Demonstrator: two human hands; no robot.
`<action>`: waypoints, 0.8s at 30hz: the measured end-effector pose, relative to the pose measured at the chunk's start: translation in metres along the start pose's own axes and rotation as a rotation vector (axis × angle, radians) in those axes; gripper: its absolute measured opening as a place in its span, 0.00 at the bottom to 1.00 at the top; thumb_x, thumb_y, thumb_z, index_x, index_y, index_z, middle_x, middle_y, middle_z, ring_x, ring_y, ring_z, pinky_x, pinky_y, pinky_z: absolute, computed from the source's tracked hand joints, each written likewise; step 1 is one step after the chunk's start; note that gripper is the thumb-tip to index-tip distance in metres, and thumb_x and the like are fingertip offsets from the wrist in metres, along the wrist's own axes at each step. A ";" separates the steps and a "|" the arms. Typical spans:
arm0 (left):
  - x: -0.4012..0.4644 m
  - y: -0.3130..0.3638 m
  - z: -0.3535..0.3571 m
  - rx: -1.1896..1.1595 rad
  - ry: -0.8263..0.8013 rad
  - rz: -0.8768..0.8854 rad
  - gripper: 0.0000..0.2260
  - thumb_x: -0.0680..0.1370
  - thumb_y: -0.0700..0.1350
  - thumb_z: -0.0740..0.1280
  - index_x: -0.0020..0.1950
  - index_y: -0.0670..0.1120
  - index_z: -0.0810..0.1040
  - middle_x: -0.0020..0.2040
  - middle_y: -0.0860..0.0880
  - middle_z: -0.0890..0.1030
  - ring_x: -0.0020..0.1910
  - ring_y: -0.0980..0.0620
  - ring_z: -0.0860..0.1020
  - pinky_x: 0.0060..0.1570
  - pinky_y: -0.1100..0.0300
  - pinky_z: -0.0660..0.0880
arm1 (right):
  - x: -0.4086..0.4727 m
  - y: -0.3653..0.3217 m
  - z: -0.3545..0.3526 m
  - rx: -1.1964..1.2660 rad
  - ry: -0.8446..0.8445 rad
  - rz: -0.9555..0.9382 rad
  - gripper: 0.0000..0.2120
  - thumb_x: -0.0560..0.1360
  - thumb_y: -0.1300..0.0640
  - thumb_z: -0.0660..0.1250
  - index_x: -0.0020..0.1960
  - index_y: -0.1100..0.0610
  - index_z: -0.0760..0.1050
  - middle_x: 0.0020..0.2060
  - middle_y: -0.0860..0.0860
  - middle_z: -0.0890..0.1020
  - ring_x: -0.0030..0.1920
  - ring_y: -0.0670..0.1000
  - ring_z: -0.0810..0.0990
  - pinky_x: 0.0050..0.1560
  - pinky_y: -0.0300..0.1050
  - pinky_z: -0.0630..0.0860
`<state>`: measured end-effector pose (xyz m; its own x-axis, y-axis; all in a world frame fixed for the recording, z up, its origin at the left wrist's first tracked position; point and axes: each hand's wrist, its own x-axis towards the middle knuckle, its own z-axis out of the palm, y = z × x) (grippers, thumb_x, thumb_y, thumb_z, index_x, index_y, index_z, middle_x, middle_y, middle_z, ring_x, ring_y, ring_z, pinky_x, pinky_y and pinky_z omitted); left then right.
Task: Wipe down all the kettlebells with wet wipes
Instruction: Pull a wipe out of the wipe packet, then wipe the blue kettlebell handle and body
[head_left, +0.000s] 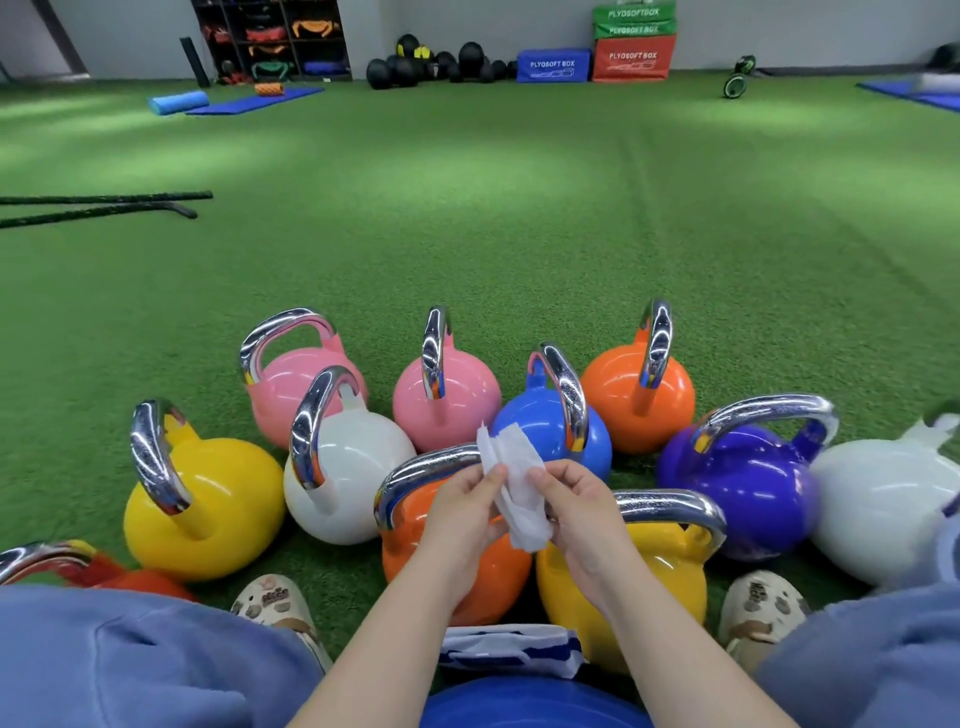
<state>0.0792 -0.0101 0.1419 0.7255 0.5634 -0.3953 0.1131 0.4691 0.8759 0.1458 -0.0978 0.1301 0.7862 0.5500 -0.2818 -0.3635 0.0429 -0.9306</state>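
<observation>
White wet wipe (511, 480) pinched between both hands (524, 512), above orange kettlebell (488, 571).

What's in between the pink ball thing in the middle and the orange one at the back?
The blue kettlebell sits between them, slightly nearer, in the head view.

both hands, left hand (464, 512) and right hand (580, 506), pinch a wet wipe (514, 480) above kettlebells.

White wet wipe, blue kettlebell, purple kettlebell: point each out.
white wet wipe (511, 470): head view, middle of the sheet above the fingers
blue kettlebell (537, 428): head view, left of its round body
purple kettlebell (748, 486): head view, front of its body
</observation>
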 end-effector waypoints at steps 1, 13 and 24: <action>0.000 0.003 -0.001 -0.020 0.056 0.015 0.08 0.80 0.40 0.60 0.48 0.43 0.78 0.46 0.43 0.82 0.44 0.47 0.80 0.46 0.53 0.77 | 0.002 0.000 0.002 0.009 0.007 0.003 0.05 0.76 0.61 0.65 0.41 0.58 0.75 0.40 0.60 0.78 0.41 0.56 0.74 0.43 0.53 0.71; -0.067 0.108 -0.061 -0.155 0.502 0.384 0.06 0.76 0.41 0.67 0.51 0.42 0.74 0.44 0.43 0.82 0.38 0.51 0.82 0.37 0.60 0.78 | -0.012 -0.060 0.132 0.073 -0.252 -0.137 0.09 0.76 0.61 0.65 0.38 0.54 0.71 0.24 0.46 0.70 0.23 0.42 0.65 0.26 0.36 0.62; -0.195 0.174 -0.192 -0.234 0.644 0.731 0.15 0.73 0.31 0.66 0.59 0.39 0.73 0.51 0.38 0.82 0.48 0.42 0.81 0.49 0.49 0.77 | -0.112 -0.105 0.300 -0.106 -0.719 -0.352 0.09 0.75 0.60 0.66 0.37 0.54 0.72 0.27 0.45 0.74 0.28 0.43 0.70 0.32 0.34 0.68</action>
<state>-0.1729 0.0926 0.3180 0.0498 0.9953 0.0835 -0.4001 -0.0567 0.9147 -0.0536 0.0864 0.3290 0.3189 0.9224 0.2179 -0.0763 0.2541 -0.9642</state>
